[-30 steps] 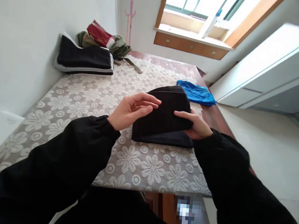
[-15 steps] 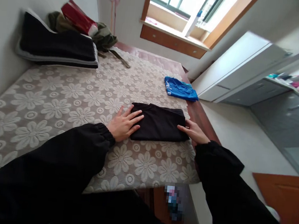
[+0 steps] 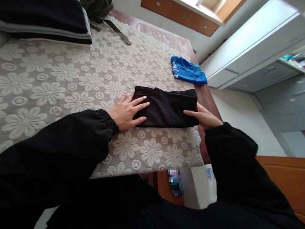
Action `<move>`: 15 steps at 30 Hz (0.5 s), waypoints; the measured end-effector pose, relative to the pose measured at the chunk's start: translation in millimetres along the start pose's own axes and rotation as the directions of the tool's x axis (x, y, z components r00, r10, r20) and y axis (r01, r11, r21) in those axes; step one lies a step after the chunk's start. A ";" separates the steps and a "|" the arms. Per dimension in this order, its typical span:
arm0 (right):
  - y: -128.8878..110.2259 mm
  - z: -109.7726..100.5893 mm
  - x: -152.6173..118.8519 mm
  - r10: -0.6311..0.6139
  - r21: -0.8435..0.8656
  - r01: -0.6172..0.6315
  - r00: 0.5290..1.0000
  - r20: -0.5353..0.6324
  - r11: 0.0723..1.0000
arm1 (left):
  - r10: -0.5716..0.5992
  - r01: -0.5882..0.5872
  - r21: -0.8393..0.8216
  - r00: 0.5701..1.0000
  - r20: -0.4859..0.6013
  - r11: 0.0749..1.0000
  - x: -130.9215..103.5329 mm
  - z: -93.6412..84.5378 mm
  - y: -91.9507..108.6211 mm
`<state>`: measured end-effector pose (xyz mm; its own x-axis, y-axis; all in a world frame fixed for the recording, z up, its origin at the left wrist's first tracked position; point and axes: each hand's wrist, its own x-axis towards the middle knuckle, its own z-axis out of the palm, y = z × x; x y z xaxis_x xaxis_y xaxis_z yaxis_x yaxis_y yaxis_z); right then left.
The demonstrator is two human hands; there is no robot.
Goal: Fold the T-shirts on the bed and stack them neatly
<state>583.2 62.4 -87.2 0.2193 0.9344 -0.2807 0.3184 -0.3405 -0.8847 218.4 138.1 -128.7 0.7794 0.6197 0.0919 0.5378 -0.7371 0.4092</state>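
Rests the left hand (image 3: 125, 113) palm down at the left end of the folded black garment (image 3: 166, 110), open, with fingers fanned over the top layer; probably placed there to press the fabric flat and steady it. Grasps the opposite end in the right hand (image 3: 206, 116), with the thumb on top and the other fingers mostly hidden behind the edge, apparently to keep the layers together and that side even. Cannot tell how firm the grasp is.

Has the black garment lying crosswise on the lace cloth (image 3: 151, 150) over the worktop (image 3: 165, 34), near the front and close to the right side, likely for easy reach from both ends.

Brings both forearms in low from the sides, in loose black sleeves, with the left fingers pointing forward and rightward and the right thumb pointing inward.

Shows a folded blue garment (image 3: 187, 71) beyond, by the right edge and apart from the black one; farther left, a stack of dark and grey fabric (image 3: 43, 10) beside a green bag (image 3: 94, 1).
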 end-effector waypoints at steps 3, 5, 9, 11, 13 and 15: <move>-5.0 4.4 -2.8 0.077 0.115 -0.075 0.997 -0.014 0.991 | -0.020 0.020 0.007 1.000 0.013 1.000 0.3 0.2 0.8; -6.6 6.4 -2.6 0.146 0.166 -0.141 0.989 -0.021 0.976 | -0.031 0.031 0.008 0.999 0.017 0.999 0.3 0.1 1.8; -4.7 9.5 -0.5 0.232 0.200 -0.222 0.972 -0.026 0.954 | -0.031 0.031 0.024 0.999 0.017 0.999 -0.5 1.2 3.0; -2.7 10.8 0.6 0.220 0.189 -0.210 0.975 -0.036 0.959 | -0.026 0.025 0.038 1.000 0.015 0.999 -1.3 2.7 3.1; -1.0 11.9 1.8 0.207 0.172 -0.198 0.977 -0.040 0.965 | -0.024 0.024 0.047 1.000 -0.009 0.999 -1.7 4.4 2.9; 0.1 12.8 3.0 0.193 0.168 -0.185 0.981 -0.032 0.968 | -0.015 0.017 0.048 0.999 -0.036 0.999 -1.7 5.4 2.7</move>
<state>572.1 66.5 -92.9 0.3061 0.8471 -0.4344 0.1126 -0.4853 -0.8671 220.3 133.6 -132.7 0.7591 0.6402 0.1182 0.5657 -0.7385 0.3669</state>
